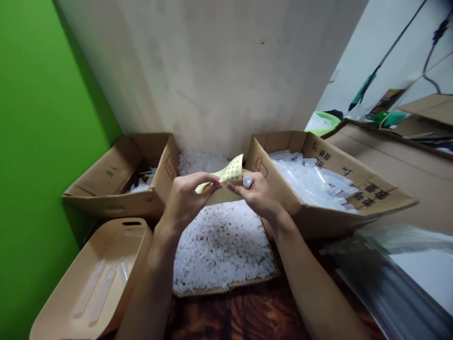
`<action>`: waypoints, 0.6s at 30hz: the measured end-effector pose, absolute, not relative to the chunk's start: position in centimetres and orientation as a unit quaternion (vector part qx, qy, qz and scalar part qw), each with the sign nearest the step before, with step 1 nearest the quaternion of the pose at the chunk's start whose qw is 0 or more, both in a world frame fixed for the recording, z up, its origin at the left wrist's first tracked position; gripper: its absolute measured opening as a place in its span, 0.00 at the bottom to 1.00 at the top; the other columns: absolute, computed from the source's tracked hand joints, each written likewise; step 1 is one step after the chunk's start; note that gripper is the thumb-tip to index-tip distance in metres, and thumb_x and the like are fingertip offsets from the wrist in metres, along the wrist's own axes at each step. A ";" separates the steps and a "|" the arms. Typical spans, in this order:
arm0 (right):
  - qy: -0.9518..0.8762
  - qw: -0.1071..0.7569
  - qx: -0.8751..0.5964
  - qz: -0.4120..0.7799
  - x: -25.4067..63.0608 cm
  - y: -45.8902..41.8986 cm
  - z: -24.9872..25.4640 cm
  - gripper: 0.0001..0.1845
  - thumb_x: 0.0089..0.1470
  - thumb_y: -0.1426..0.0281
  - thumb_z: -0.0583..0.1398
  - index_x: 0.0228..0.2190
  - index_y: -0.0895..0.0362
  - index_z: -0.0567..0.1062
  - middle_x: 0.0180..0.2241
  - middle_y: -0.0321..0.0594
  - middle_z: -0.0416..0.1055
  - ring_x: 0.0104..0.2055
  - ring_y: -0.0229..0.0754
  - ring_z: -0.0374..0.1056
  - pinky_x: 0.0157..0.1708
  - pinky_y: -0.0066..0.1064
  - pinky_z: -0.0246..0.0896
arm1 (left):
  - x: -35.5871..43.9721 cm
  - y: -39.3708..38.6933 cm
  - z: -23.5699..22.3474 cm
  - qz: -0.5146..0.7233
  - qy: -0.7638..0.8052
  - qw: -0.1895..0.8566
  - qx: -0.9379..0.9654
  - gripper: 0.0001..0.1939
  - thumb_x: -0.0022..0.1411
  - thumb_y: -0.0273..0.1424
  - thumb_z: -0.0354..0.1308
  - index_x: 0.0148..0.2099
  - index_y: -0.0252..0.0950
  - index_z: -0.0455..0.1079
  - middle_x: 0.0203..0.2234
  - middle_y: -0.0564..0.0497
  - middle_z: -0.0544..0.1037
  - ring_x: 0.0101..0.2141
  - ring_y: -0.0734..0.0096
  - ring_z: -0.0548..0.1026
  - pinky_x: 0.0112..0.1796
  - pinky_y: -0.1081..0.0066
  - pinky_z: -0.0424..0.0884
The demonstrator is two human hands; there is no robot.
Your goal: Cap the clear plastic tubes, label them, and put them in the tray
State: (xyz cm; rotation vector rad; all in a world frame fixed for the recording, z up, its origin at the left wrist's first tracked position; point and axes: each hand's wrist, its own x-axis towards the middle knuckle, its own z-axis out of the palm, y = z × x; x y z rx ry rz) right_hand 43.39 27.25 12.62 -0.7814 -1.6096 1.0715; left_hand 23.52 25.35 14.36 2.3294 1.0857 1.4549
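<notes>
A pale yellow sheet of small round stickers (234, 171) is bent up between my two hands, its dotted side partly showing. My left hand (189, 196) pinches the sheet's left part between thumb and fingertips. With thumb and fingers closed, my right hand (260, 193) grips the right edge of the same sheet. A white plastic tube (247, 182) is also tucked in that right hand, its round end showing by the index finger; the rest is hidden. Below both hands lies a shallow cardboard tray (226, 289) covered with many small white pieces.
At the right, a cardboard box (382, 212) holds many translucent white tubes (318, 182). The left box (106, 200) has a few white pieces inside. A beige plastic basket (46, 307) contains 3 clear tubes. Clear plastic bags (389, 278) lie at lower right.
</notes>
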 end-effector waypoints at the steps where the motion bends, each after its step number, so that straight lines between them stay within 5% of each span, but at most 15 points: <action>1: -0.670 0.504 -0.322 0.440 43.4 27.3 12.6 0.12 0.55 0.60 0.69 0.34 0.56 0.82 0.35 0.41 0.78 0.40 0.45 0.74 0.43 0.39 0.70 | 23.5 25.3 14.3 0.487 0.367 0.100 0.786 0.02 0.65 0.26 0.67 0.40 0.39 0.80 0.38 0.52 0.86 0.38 0.67 0.84 0.41 0.68 0.79; 18: -0.687 0.509 -0.309 0.418 43.5 27.3 12.8 0.17 0.55 0.58 0.69 0.27 0.58 0.78 0.34 0.40 0.74 0.36 0.42 0.68 0.36 0.35 0.64 | 23.3 25.7 14.3 0.413 0.325 0.028 0.851 0.04 0.71 0.23 0.55 0.43 0.37 0.67 0.40 0.48 0.75 0.42 0.67 0.76 0.45 0.66 0.73</action>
